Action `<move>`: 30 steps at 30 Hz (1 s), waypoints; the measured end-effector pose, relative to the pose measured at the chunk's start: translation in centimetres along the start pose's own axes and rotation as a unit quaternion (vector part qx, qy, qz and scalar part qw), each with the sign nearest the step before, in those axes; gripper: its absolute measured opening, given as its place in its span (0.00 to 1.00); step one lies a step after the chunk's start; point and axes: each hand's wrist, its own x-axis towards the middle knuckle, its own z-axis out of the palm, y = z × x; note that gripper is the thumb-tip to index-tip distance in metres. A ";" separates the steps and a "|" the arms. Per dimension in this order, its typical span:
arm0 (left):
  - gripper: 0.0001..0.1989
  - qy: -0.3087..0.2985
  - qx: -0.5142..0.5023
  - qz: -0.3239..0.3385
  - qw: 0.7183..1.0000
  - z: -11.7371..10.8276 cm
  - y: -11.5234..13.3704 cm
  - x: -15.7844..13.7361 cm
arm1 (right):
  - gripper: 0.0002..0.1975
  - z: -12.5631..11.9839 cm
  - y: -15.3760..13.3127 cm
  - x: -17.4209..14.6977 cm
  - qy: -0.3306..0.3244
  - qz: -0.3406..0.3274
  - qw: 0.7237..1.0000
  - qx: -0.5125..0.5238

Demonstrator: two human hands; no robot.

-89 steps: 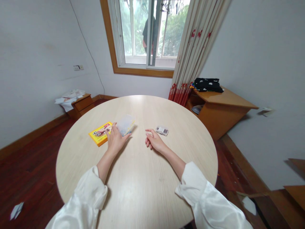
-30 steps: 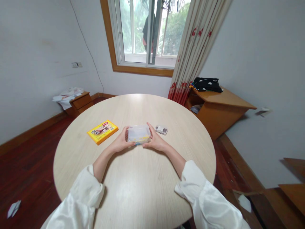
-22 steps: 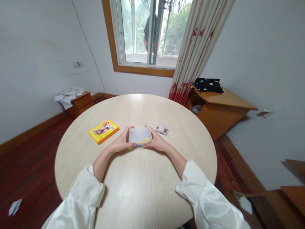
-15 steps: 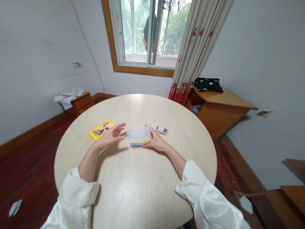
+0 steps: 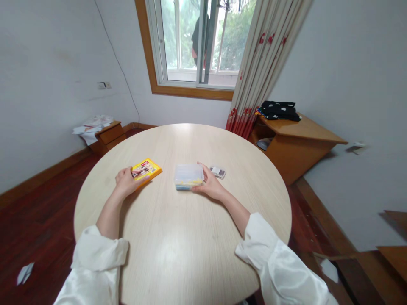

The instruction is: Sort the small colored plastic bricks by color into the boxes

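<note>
My left hand is closed round the left end of a flat yellow box with a printed picture on top; the box looks slightly tilted. My right hand grips the right side of a clear plastic box, thumb on the near side and fingers at the far corner. Yellow and blue items show through its lower part. Just behind my right hand lies a small clear case with dark contents, too small to make out.
The round pale wooden table carries these things. Beyond it are a window, a red-and-white curtain, a wooden cabinet with black cloth on it at the right, and a small drawer unit with papers at the left.
My left hand has moved left from beside the clear box and taken hold of the yellow box, which has shifted to the right. My right hand still holds the clear box.
</note>
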 end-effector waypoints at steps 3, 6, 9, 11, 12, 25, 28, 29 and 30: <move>0.46 -0.020 -0.003 0.027 0.999 0.6 1.1 -0.5 | 0.54 -0.1 -0.4 0.1 0.019 -0.006 1.000 0.005; 0.45 -0.053 -0.039 0.082 0.994 0.5 1.6 -0.8 | 0.53 -0.2 -0.9 0.2 0.048 -0.022 0.999 0.000; 0.44 -0.101 -0.087 0.133 0.982 0.4 2.4 -1.5 | 0.52 -0.2 -1.3 0.5 0.080 -0.042 0.996 -0.009; 0.45 -0.128 -0.125 0.153 0.972 0.7 3.2 -2.2 | 0.52 -0.2 -1.5 0.6 0.092 -0.050 0.994 -0.016; 0.46 -0.141 -0.149 0.162 0.965 0.9 3.7 -2.6 | 0.52 -0.2 -1.6 0.6 0.095 -0.053 0.994 -0.019; 0.52 -0.244 -0.362 0.253 0.863 3.4 8.3 -5.8 | 0.51 0.7 -1.3 0.1 0.061 -0.060 0.995 -0.058; 0.50 -0.246 -0.380 0.253 0.855 3.6 8.4 -5.8 | 0.51 0.9 -0.6 0.1 0.054 -0.051 0.994 -0.079; 0.50 -0.249 -0.382 0.252 0.853 3.7 8.4 -5.8 | 0.51 1.0 -0.4 0.1 0.055 -0.046 0.994 -0.084; 0.50 -0.250 -0.383 0.250 0.853 3.7 8.4 -5.8 | 0.51 1.0 -0.2 0.1 0.058 -0.041 0.994 -0.087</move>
